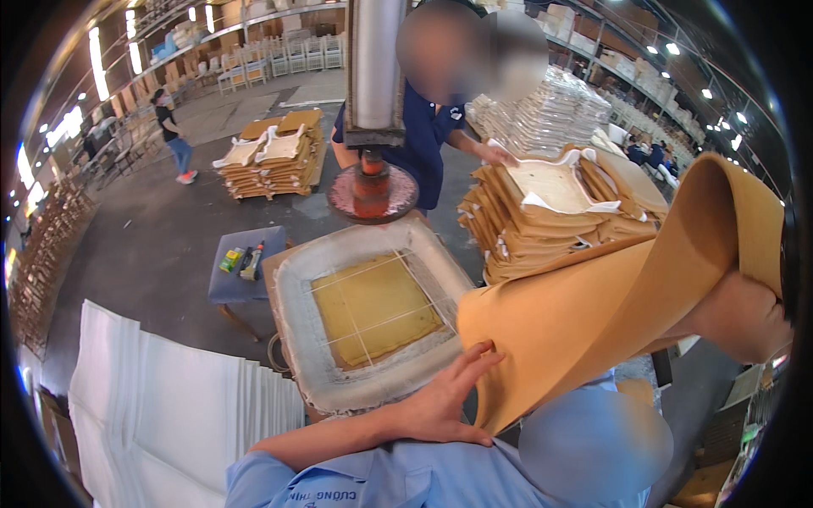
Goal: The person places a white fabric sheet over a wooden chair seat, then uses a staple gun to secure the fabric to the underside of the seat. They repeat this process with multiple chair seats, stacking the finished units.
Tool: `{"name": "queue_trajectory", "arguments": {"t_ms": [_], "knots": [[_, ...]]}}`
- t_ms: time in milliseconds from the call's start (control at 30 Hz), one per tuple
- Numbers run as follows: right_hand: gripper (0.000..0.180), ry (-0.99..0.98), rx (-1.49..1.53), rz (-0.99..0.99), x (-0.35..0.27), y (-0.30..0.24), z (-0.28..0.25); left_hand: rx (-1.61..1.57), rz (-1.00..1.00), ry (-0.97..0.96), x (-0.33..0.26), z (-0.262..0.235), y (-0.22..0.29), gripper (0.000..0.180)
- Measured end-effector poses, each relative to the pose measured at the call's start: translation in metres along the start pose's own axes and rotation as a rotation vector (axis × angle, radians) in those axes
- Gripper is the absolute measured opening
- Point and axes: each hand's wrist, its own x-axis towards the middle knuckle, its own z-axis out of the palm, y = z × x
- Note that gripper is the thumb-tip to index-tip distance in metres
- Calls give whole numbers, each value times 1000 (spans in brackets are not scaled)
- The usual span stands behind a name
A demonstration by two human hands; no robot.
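At left, the grey floor is bearing a blue stool, where a green-yellow box and a slim tool are lying. Near centre, a pale bed is holding a yellow pad.

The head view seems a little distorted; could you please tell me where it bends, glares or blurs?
Head view: the storage shelving curves toward the picture's edge; head view: bright strips at upper left glare white; head view: round blurred patches sit at top centre and lower right, while the tan sheet looks clearer.
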Motion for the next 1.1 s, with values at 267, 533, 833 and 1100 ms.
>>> {"name": "queue_trajectory", "arguments": {"t_ms": [267, 533, 833, 1100], "knots": [[42, 81, -14, -29, -36, -2, 22, -26, -6, 179, 3, 20, -12, 118], [35, 143, -16, -140, -59, 8, 23, -395, -192, 332, 21, 23, -20, 95], [24, -175, -21, 421, -74, 46, -24, -558, -336, 777, -25, -46, -109, 30], [18, -435, -207, 1481, -230, 209, -106, -142, -390, 847, -26, -266, -169, 19]]}}
